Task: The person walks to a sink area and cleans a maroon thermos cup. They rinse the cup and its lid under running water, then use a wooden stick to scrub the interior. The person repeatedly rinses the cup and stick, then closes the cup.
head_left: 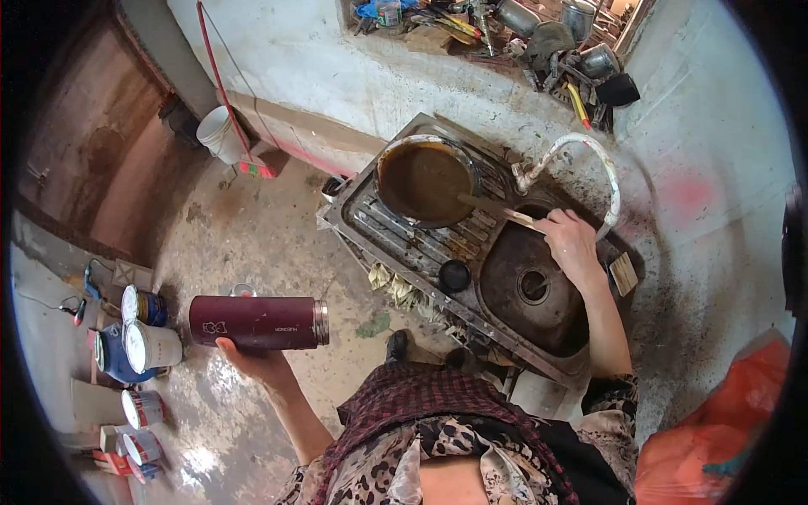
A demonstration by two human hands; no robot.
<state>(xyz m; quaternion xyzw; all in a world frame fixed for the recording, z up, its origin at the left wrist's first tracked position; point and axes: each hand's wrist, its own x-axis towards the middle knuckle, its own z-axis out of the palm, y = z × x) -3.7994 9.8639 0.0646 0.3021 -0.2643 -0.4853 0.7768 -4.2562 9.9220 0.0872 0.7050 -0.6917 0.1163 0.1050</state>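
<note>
My left hand [252, 362] grips a dark maroon insulated bottle [257, 322], which lies sideways in the air with its bare steel mouth to the right. My right hand [570, 242] is closed round the handle of a wooden stirring stick [513, 216]. The stick's far end dips into murky brown liquid in a round bucket [427, 222], and how deep it goes is hidden. That bucket stands on the ridged drainboard [364, 217] of a worn metal sink. A small black cap [454, 275] sits on the drainboard beside the basin [505, 295].
A white curved tap [608, 168] arches over the basin. Spray guns and tools crowd the ledge [404, 38] above. Several paint buckets [153, 347] line the left wall. A red-handled broom [220, 84] leans by a white bucket [222, 135]. An orange plastic bag [715, 421] lies lower right.
</note>
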